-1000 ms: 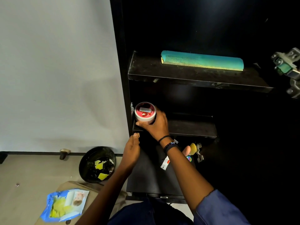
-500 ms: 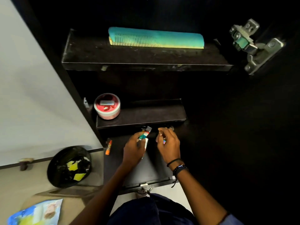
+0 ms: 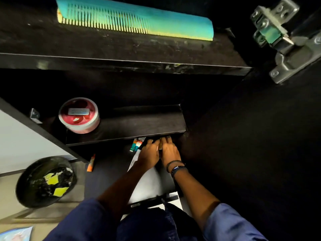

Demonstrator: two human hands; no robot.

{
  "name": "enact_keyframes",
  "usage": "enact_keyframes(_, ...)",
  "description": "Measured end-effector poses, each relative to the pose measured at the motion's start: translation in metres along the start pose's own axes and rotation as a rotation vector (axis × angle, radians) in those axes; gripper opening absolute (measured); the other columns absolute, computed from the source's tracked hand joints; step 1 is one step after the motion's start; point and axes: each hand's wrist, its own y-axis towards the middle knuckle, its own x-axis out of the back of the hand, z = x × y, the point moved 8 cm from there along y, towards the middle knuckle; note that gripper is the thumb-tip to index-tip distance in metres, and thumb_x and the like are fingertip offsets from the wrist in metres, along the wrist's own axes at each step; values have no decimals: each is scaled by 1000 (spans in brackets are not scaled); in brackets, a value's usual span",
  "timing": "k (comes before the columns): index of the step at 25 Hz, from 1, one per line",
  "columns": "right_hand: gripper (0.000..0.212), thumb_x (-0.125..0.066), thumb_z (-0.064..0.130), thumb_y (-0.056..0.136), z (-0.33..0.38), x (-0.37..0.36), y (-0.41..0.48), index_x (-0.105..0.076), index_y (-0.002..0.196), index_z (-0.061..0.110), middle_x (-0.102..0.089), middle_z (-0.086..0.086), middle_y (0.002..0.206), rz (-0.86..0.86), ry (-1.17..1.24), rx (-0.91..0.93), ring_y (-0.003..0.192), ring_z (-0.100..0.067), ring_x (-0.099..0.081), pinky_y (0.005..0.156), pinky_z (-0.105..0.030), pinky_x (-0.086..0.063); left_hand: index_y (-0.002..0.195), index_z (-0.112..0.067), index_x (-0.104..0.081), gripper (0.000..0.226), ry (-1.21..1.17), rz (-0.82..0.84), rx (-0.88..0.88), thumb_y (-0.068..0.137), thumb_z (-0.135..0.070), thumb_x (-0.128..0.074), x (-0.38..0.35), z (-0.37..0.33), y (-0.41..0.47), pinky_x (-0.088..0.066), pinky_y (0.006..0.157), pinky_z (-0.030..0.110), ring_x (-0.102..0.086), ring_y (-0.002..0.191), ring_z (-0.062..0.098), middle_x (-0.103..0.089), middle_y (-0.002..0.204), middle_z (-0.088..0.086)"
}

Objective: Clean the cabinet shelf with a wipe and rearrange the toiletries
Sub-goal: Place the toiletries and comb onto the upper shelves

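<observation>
Under the middle shelf [image 3: 139,124], the left hand [image 3: 149,154] and right hand [image 3: 169,151] have reached deeper. The tube [image 3: 136,144], held before, lies beside the left. I cannot tell either grip.

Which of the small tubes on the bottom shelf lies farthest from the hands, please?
The orange tube, alone near the cabinet's left wall; the other two tubes lie together right beside the left hand.

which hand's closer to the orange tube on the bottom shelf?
Left. The left hand is to the right of the orange tube, apart from it. The right hand sits farther right, beyond the left hand.
</observation>
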Motion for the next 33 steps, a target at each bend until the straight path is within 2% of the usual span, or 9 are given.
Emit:
enact_keyframes(2, 36, -46, 3, 89, 1, -2, 7, -48, 125, 7, -46, -19, 131, 7, -15, 14, 117, -32, -51, 102, -34, -41, 123, -17, -52, 39, 7, -38, 2, 83, -13, -50, -3, 7, 6, -50, 84, 47, -60, 99, 39, -59, 111, 16)
enact_keyframes(4, 31, -42, 5, 92, 3, -1, 13, -50, 122, 6, -51, -19, 127, -19, -47, 27, 117, -32, -50, 103, -34, -40, 117, -11, -55, 37, -10, -77, -12, 81, -5, -52, 0, 8, 2, -50, 81, 48, -61, 96, 40, -62, 106, 18)
enact_keyframes(9, 30, -50, 2, 85, 5, 6, 5, -56, 114, 8, -57, -18, 115, -113, 75, 22, 107, -34, -56, 87, -37, -50, 120, -2, -55, 42, -64, -213, -60, 79, 1, -54, 27, 3, -29, -51, 86, 45, -61, 102, 40, -64, 112, 23)
enact_keyframes(13, 31, -54, -3, 77, 24, 23, -30, -60, 106, 8, -63, -16, 100, -252, 160, 117, 93, -38, -61, 76, -42, -54, 129, -9, -52, 44, -38, -233, -42, 85, -13, -50, 54, 7, -66, -50, 85, 38, -62, 104, 36, -65, 117, 16)
enact_keyframes(15, 31, -57, -2, 76, 36, 33, -46, -63, 104, 8, -66, -14, 97, -305, 247, 194, 90, -36, -63, 77, -42, -54, 130, -17, -49, 43, -8, -228, -47, 87, -21, -52, 68, 9, -85, -51, 83, 38, -62, 103, 33, -65, 117, 10)
enact_keyframes(18, 24, -61, 8, 83, 50, 54, -70, -66, 105, 15, -70, -5, 102, -390, 439, 262, 93, -25, -64, 82, -34, -53, 124, -23, -52, 34, -34, -286, -72, 90, -27, -54, 102, 6, -114, -50, 83, 35, -62, 104, 24, -63, 115, 2)
enact_keyframes(22, 14, -59, 28, 90, 74, 87, -95, -67, 101, 24, -68, 8, 99, -427, 680, 331, 92, -11, -63, 78, -34, -56, 131, -17, -50, 42, -23, -387, -109, 89, -16, -54, 157, -14, -152, -42, 93, 32, -55, 117, 24, -57, 130, 6)
enact_keyframes(26, 14, -64, 24, 89, 95, 137, -108, -71, 99, 17, -70, 7, 97, -556, 768, 374, 91, -10, -64, 75, -33, -57, 133, -17, -48, 45, -9, -432, -181, 88, -13, -53, 202, -43, -178, -42, 97, 33, -54, 119, 23, -55, 132, 6)
enact_keyframes(33, 17, -68, 16, 86, 109, 190, -89, -71, 101, 11, -70, 0, 95, -666, 838, 359, 79, -7, -66, 66, -10, -53, 135, -19, -45, 50, 47, -529, -209, 87, -13, -59, 255, -59, -173, -49, 97, 36, -55, 117, 22, -56, 131, 6)
